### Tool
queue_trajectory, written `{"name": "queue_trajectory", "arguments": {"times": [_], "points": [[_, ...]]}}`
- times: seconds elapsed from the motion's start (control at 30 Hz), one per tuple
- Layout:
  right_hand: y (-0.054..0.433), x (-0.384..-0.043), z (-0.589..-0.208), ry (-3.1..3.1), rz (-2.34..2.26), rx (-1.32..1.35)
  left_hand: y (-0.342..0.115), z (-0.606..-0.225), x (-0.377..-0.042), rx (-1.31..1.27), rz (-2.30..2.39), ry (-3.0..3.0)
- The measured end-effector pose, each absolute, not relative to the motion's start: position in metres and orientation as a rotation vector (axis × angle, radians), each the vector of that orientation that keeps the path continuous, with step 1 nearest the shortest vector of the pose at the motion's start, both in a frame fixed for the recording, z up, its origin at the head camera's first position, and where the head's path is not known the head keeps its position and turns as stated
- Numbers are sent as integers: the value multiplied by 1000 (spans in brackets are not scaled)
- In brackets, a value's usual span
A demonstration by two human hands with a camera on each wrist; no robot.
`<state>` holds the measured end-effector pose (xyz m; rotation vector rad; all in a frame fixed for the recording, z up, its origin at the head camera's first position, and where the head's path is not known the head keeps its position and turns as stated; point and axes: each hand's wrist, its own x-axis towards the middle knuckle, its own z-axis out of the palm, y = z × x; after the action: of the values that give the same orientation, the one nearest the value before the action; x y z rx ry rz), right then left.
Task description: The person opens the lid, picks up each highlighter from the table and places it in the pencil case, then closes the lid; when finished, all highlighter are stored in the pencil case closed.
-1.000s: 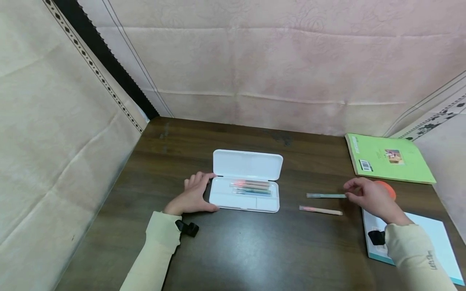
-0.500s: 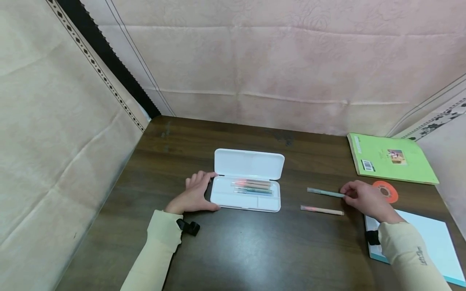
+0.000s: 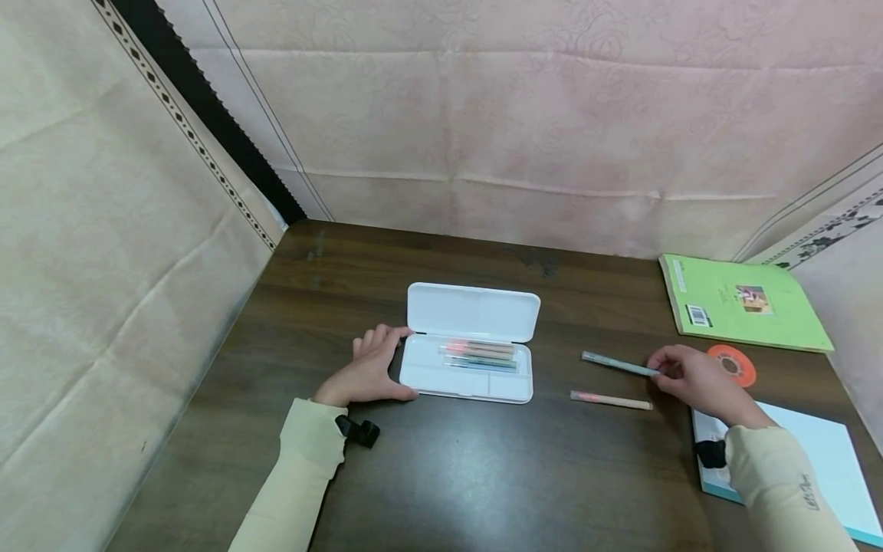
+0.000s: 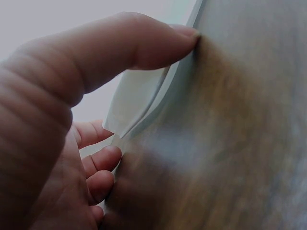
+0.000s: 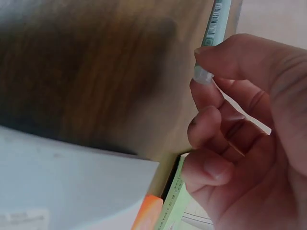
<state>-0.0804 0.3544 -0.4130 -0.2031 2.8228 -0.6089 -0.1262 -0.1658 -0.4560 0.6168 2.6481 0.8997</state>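
An open white pencil case (image 3: 441, 381) lies in the middle of the table, its lid folded back, with several slim pens (image 3: 479, 351) in the tray. My left hand (image 3: 369, 372) holds the case's left end, thumb at the front corner and index finger by the hinge. In the left wrist view the thumb (image 4: 144, 45) lies along the case's edge. To the right, my right hand (image 3: 697, 381) pinches one end of a pale blue-green pen (image 3: 614, 363) between thumb and fingers. A barcode shows on this pen (image 5: 215, 24) in the right wrist view. Just in front lies a pale pink pen (image 3: 610, 400).
Behind the right hand is an orange ring-shaped roll (image 3: 741, 368). A green book (image 3: 752, 303) lies at the back right. Under the right forearm is a pale blue notebook (image 3: 821, 452). Cloth (image 3: 517, 138) hangs along the table's back and left.
My right hand has taken hold of the blue-green pen's right end, and the pen has turned to a slant. The orange roll shows more fully. My left hand stays at the case.
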Motion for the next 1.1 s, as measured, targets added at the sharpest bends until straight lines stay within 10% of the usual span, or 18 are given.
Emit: {"name": "queue_trajectory", "arguments": {"times": [1.1], "points": [[274,-83,-358,3062,-865,-591,-166,-458,-128,617,897,2653]]}}
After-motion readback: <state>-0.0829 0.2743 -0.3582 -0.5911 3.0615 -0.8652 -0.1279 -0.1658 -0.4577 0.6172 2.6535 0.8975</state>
